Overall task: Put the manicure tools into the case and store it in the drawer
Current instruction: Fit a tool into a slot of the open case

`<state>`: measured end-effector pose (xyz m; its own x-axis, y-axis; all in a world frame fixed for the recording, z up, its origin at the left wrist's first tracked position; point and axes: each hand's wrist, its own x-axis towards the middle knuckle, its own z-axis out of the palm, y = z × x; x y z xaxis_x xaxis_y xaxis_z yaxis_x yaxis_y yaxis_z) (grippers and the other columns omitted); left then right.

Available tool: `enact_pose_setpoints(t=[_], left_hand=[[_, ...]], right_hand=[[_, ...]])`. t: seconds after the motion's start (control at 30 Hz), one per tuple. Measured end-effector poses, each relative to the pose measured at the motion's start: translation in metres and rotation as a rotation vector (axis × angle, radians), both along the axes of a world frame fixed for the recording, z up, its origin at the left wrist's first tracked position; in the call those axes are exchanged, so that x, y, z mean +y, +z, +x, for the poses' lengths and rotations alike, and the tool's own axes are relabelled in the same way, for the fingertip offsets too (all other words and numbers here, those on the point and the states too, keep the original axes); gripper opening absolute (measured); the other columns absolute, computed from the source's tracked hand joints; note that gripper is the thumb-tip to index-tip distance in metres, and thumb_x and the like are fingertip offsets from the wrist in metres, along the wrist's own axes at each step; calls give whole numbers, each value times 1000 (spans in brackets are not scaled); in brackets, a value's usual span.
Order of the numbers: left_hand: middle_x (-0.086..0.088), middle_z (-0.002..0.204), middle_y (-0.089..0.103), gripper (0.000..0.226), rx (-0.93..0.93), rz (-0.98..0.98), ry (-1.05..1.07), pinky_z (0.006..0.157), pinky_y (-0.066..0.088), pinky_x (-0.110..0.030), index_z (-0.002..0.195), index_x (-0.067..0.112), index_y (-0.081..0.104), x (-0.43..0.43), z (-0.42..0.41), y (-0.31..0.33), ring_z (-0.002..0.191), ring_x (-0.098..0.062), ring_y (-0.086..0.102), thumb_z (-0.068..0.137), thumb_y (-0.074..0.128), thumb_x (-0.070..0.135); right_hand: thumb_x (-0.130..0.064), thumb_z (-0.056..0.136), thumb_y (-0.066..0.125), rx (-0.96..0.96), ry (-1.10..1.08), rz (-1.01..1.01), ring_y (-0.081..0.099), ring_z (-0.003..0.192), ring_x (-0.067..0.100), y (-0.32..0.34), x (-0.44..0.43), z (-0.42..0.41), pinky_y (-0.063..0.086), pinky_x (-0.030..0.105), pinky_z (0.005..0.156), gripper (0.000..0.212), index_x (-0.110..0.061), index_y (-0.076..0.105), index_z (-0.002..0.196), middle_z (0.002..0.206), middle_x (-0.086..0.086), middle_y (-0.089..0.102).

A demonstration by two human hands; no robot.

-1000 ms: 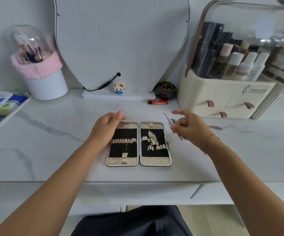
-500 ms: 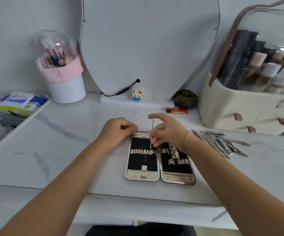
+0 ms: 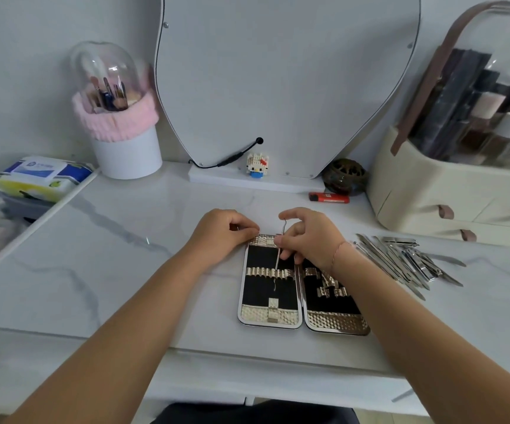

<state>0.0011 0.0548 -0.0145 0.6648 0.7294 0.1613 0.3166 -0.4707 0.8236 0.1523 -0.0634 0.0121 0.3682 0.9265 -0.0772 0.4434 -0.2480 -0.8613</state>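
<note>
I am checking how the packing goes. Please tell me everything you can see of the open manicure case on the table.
The manicure case lies open and flat on the white marbled table, two hinged halves side by side. Each half has a shiny, textured metallic-looking border, a black lining and pale elastic loop strips. The left hand rests on its far left corner. The right hand pushes a thin hooked tool into the left half's loops. Most loops look empty.
</note>
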Motion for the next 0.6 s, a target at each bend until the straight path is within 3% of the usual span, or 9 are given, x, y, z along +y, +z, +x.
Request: enact_pose_setpoints(t=[0.23, 0.4, 0.6], left_hand=[[18, 78, 68, 4, -4, 7, -1, 72, 42, -20, 80, 28, 73, -1, 0, 1, 80, -3, 61, 78, 72, 25], [18, 77, 67, 4, -5, 7, 4, 69, 40, -18, 80, 29, 72, -2, 0, 1, 78, 0, 60, 79, 72, 25], [17, 78, 68, 4, 8, 12, 3, 71, 43, -18, 82, 27, 73, -2, -1, 3, 79, -2, 61, 80, 70, 24]], right_hand=[[-13, 81, 69, 0, -3, 1, 53, 49, 15, 1, 1, 1, 47, 24, 49, 40, -17, 54, 118, 60, 3, 68], [-16, 80, 70, 19, 9, 10, 59, 64, 23, 0, -1, 3, 48, 23, 51, 38, -17, 57, 115, 66, 6, 72], [-15, 83, 67, 23, 36, 0, 58, 64, 21, 3, -2, 5, 47, 20, 51, 30, -14, 62, 113, 66, 6, 70]])
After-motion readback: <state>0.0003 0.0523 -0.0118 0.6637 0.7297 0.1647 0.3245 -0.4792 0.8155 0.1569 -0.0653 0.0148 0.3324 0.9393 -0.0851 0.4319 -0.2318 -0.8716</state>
